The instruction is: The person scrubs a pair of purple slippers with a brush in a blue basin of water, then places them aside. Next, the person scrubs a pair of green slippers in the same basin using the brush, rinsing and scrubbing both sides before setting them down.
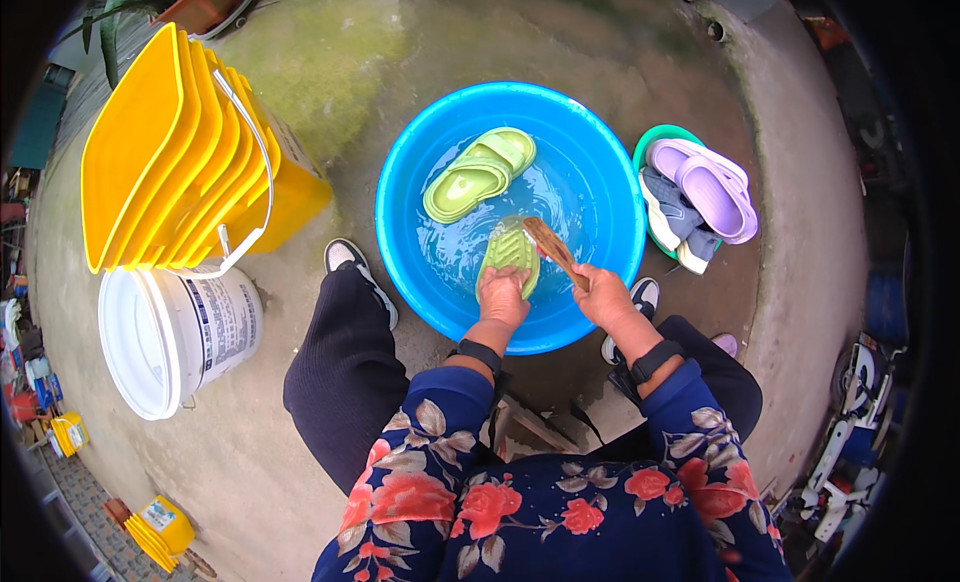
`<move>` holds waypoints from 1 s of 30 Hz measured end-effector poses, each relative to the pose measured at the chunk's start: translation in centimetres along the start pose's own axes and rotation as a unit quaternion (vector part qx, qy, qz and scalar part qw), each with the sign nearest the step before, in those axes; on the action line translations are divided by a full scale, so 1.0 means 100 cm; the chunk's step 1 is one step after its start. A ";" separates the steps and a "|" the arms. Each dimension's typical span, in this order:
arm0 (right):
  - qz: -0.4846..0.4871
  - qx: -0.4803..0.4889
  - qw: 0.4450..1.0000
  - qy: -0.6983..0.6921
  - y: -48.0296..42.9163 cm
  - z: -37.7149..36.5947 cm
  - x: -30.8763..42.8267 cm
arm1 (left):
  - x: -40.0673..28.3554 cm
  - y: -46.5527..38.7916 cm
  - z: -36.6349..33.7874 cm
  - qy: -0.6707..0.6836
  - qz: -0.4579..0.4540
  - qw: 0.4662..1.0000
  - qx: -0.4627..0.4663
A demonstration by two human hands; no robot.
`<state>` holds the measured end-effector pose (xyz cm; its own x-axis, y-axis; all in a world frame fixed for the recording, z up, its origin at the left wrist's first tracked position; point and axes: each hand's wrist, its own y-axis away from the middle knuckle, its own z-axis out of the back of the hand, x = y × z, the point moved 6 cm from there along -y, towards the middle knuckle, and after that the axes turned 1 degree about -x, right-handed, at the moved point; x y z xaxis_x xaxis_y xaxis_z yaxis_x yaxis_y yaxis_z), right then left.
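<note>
A round blue plastic basin [397,282] with shallow water stands between my feet. My left hand [504,295] grips one end of a green sandal [511,253], which lies sole up in the basin, its ridged tread showing. In my right hand [602,295] is a brush with a wooden handle [555,246]. Its head meets the far end of the sole; the bristles are mostly hidden. Farther back in the water rests a second green double-strap sandal [478,175], right side up.
Right of the basin, a green tub [651,137] holds purple clogs [714,195] and grey-blue shoes [667,199] with white soles. On the left stand nested yellow buckets [180,162] and a white bucket [217,319]. A potted plant [196,8] is at the upper left.
</note>
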<state>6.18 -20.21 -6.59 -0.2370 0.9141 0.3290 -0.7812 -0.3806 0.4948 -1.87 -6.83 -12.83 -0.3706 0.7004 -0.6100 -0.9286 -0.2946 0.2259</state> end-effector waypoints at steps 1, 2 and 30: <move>-0.002 -0.012 1.000 -0.021 -0.009 -0.003 -0.003 | 0.000 -0.001 0.002 0.011 -0.004 1.000 0.004; -0.013 -0.012 0.999 -0.034 -0.017 -0.007 -0.005 | -0.001 -0.001 0.004 0.016 -0.006 1.000 0.004; -0.086 0.037 0.993 -0.068 -0.068 -0.041 -0.022 | 0.013 0.010 0.010 -0.039 -0.039 0.998 0.021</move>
<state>9.65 -19.01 -14.02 -0.0195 0.9413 0.3371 -0.7575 -0.2340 0.6095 -3.27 -5.60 -12.63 -0.2958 0.7694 -0.5662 -0.9542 -0.2108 0.2122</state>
